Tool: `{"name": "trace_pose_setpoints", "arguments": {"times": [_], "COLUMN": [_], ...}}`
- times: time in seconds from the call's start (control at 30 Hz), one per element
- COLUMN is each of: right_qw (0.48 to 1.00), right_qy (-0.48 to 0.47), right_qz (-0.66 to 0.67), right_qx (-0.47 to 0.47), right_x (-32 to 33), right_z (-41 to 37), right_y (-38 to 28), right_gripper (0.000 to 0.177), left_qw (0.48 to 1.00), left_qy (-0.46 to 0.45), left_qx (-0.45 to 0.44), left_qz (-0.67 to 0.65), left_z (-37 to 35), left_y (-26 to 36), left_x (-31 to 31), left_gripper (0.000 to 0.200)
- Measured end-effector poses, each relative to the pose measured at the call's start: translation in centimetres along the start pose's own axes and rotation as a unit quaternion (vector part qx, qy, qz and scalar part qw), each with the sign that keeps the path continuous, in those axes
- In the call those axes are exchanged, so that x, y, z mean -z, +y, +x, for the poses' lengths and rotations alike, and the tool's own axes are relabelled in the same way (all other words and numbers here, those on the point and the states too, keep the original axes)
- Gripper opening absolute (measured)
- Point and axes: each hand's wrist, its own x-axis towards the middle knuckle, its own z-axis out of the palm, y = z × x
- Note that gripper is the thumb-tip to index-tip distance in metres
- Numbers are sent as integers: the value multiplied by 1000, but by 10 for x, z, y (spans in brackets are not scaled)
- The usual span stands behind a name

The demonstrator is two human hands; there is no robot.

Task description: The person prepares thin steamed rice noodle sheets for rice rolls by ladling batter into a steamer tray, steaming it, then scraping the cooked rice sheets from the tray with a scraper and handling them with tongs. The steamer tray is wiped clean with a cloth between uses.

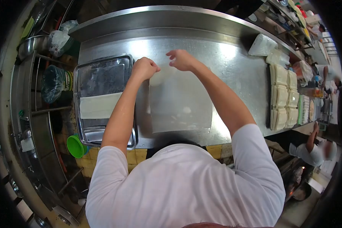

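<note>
A thin, translucent plastic-like sheet [180, 102] lies flat on the steel table in front of me, with a few pale spots on it. My left hand [144, 69] is at the sheet's far left corner, thumb and fingertips pinched together; what is between them is too small to make out. Just right of it, my right hand [181, 60] hovers over the sheet's far edge with fingers bent and apart, seemingly holding nothing. Under my left forearm, a metal tray [98, 78] holds a flat whitish folded piece [99, 106], partly covered by the arm.
Stacked pale packets [280, 91] fill the steel table's [243, 87] right end, near clear plastic bags [263, 45]. A raised metal ledge [171, 21] runs along the back. A green bucket [76, 146] stands below the tray. Another person [311, 150] is at the right.
</note>
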Motion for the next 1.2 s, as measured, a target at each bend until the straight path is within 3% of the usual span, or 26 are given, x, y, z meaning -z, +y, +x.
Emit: {"name": "trace_pose_setpoints", "arguments": {"times": [0.07,0.13,0.23,0.43,0.53,0.6,0.7,0.8,0.97,1.2], "right_qw": [998,955,922,890,904,936,963,970,980,983], "right_qy": [-30,-264,-331,-344,-270,-139,-82,-54,11,132], "right_qz": [-23,-59,-148,-262,-314,-316,-253,-226,-187,-113], "right_qx": [46,-126,-140,-149,-103,-73,-41,-74,-69,-63], "right_x": [-7,-3,7,51,61,57,58,65,75,70], "right_z": [17,29,28,-4,-34,-46,-57,-70,-96,-158], "right_y": [-7,-17,2,57,81,99,112,100,86,58], "right_gripper": [41,39,36,30,24,17,11,8,13,13], "left_qw": [1000,1000,1000,1000,999,999,999,999,999,993], "left_qy": [2,16,5,-6,-33,-38,-40,-26,-2,64], "left_qx": [-2,-19,-7,-4,4,3,2,-12,-34,-101], "left_qz": [-9,-15,-12,-5,8,15,27,29,9,2], "left_z": [-5,-7,-3,19,32,37,39,32,10,-70], "left_y": [1,1,-2,-18,-22,-24,-23,-22,-22,-17], "left_x": [3,5,7,-1,-9,-12,-13,-11,-5,1], "left_gripper": [22,24,26,29,27,28,29,29,29,21]}}
